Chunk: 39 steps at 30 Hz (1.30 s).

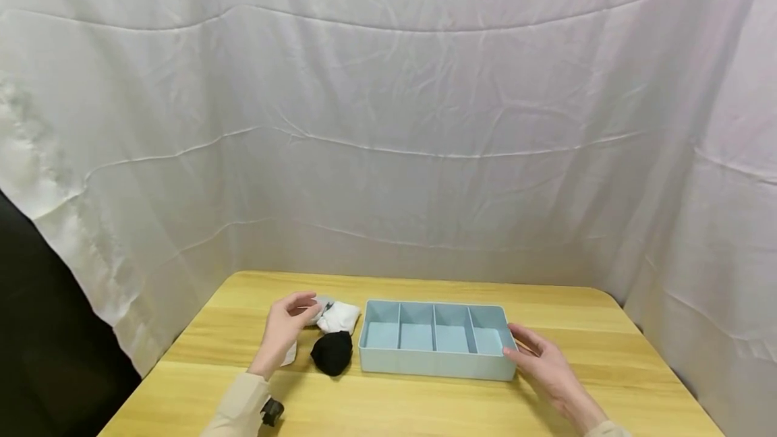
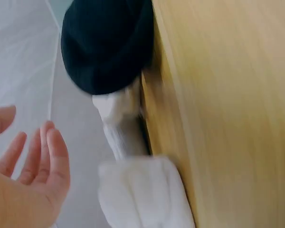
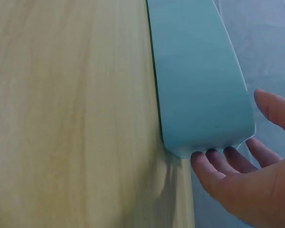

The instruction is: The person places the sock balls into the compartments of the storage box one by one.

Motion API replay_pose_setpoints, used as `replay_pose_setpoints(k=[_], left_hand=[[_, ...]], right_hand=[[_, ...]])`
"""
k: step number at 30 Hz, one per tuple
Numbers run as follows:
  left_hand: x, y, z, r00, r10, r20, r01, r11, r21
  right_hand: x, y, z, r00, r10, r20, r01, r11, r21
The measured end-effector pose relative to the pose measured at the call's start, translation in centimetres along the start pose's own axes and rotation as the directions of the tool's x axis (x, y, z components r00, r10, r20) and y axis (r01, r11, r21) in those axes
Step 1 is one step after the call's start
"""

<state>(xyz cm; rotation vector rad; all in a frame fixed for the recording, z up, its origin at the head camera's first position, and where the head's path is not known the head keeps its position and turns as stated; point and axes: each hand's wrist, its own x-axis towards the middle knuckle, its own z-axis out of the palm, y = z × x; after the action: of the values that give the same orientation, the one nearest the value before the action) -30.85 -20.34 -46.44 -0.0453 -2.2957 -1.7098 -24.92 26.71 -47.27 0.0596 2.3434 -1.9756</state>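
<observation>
A light blue box (image 1: 437, 363) with several compartments in a row stands on the table. At its right end my right hand (image 1: 546, 363) rests its fingertips on the end wall, the thumb spread apart near the rim. My left hand (image 1: 285, 326) hovers with loosely bent fingers and holds nothing. Around it lie rolled-up, sock-like cloth bundles: a black one (image 1: 332, 354), a white one (image 1: 340, 317), a grey one (image 1: 320, 309) partly behind the fingers, and another white one (image 1: 290, 355) mostly hidden by the hand. The left wrist view shows this white bundle (image 2: 142, 194) close beside the hand.
The wooden table (image 1: 425, 403) has rounded far corners. Pale curtains (image 1: 425, 120) hang behind it and along both sides. Dark material (image 1: 48, 315) shows at the far left. A small black object (image 1: 272, 411) sits at the left sleeve's cuff.
</observation>
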Motion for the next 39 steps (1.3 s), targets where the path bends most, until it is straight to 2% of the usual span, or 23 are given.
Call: replay_pose_setpoints(k=[4, 14, 21, 27, 30, 32, 39], left_hand=[[0.3, -0.7, -1.6, 0.999, -0.009, 0.037, 0.011, 0.999, -0.041], [0.6, -2.5, -4.5, 0.994, -0.073, 0.086, 0.077, 0.996, -0.042], [0.6, -3.2, -6.2, 0.971, -0.117, 0.208, 0.112, 0.993, 0.034], [0.8, -4.1, -7.2, 0.958, -0.138, 0.251, 0.126, 0.990, 0.064], [0.9, -4.5, -7.7, 0.939, -0.152, 0.307, 0.136, 0.988, 0.073], [1.0, -4.7, -8.0, 0.921, -0.158, 0.355, 0.137, 0.987, 0.085], [1.6, -5.1, -9.0, 0.834, -0.137, 0.535, 0.115, 0.991, 0.074]], right_hand=[[0.0, 0.3, -0.1, 1.000, 0.003, 0.012, -0.003, 1.000, -0.023], [-0.1, 0.5, -0.2, 1.000, 0.023, 0.016, -0.023, 1.000, 0.006], [-0.2, 0.5, -0.2, 0.998, 0.057, 0.016, -0.057, 0.998, 0.025], [-0.2, 0.4, -0.2, 0.997, 0.076, 0.012, -0.076, 0.997, 0.033], [-0.2, 0.3, -0.2, 0.997, 0.080, 0.009, -0.081, 0.996, 0.040], [-0.2, 0.3, -0.1, 0.996, 0.084, 0.009, -0.085, 0.995, 0.046], [-0.5, 0.1, 0.0, 0.996, 0.092, -0.007, -0.092, 0.995, 0.035]])
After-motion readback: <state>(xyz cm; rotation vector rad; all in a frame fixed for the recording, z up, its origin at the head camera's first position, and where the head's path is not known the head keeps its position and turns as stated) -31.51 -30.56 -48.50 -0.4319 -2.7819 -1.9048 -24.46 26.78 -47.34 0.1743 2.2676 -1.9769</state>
